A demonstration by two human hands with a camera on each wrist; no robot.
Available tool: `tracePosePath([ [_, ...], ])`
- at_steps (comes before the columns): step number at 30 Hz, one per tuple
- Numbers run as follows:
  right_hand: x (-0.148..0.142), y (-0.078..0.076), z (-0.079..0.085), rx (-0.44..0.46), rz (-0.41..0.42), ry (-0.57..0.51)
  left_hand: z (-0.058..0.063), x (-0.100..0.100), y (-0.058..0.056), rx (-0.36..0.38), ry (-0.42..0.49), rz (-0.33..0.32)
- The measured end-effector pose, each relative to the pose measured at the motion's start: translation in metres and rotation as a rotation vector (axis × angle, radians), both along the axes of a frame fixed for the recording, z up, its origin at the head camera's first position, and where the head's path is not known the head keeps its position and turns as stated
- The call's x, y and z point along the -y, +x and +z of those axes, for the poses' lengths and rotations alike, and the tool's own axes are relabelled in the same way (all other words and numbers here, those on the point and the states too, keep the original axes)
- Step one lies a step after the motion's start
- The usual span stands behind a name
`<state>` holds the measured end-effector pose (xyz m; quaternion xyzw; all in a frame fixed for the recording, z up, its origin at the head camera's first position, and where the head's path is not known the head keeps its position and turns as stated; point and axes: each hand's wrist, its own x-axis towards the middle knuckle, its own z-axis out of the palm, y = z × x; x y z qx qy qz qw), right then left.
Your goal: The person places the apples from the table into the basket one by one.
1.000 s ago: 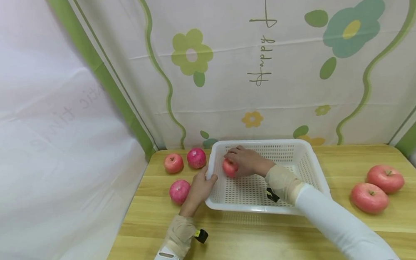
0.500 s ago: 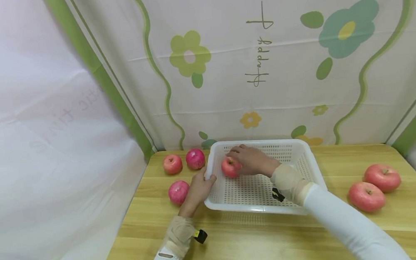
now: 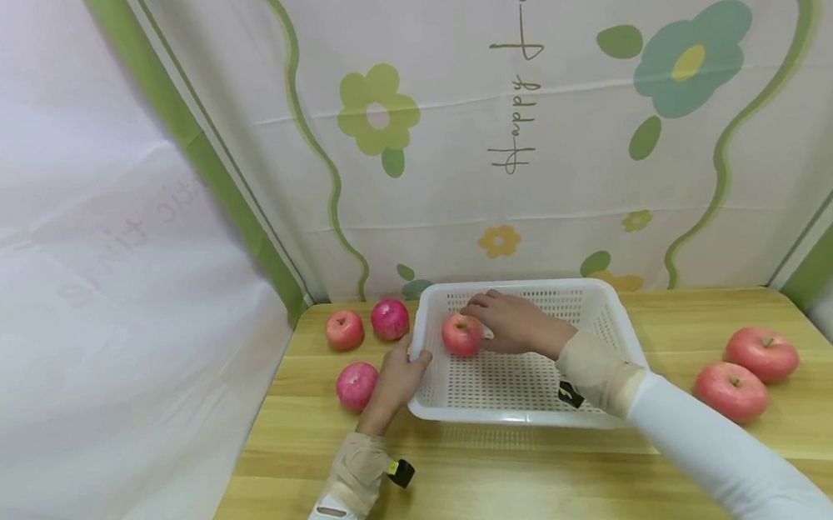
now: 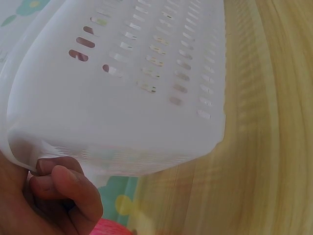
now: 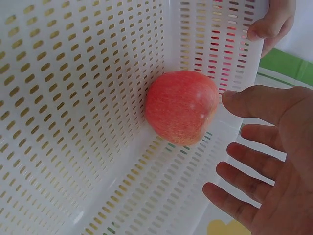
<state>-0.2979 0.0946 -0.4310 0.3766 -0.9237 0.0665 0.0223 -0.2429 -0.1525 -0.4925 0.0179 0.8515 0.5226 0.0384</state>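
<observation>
A white perforated plastic basket (image 3: 530,418) stands on the wooden table. Inside it, near the left end, sits a red apple (image 3: 461,335). My right hand (image 3: 510,322) hovers over the basket beside that apple; in the right wrist view its fingers (image 5: 254,161) are spread and stand apart from the fruit. My left hand (image 3: 398,376) grips the basket's left rim, its fingers curled round the edge in the left wrist view. Close to the left hand lies a pinkish-red apple (image 3: 357,385).
Behind the left hand, another red apple (image 3: 345,330) and a darker pink apple (image 3: 390,319) sit on the table. Two large red apples (image 3: 732,391) lie right of the basket. A printed white curtain (image 3: 450,139) hangs behind the table's back edge.
My right hand has let go of the apple in the basket and drawn slightly to the right. The left hand has kept its grip on the rim.
</observation>
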Motion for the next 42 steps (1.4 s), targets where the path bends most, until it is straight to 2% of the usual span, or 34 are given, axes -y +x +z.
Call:
tracePosePath([
  [15,-0.021,0.011,0.007,0.028,-0.015,-0.011,0.001,0.001,0.001,-0.003,-0.002,0.011],
  [31,-0.052,0.023,0.011,-0.027,-0.045,-0.05,0.0,0.001,0.0,-0.018,0.006,0.007],
  [42,-0.071,0.028,0.017,-0.066,-0.036,-0.059,-0.003,0.0,-0.003,-0.029,0.011,-0.001],
])
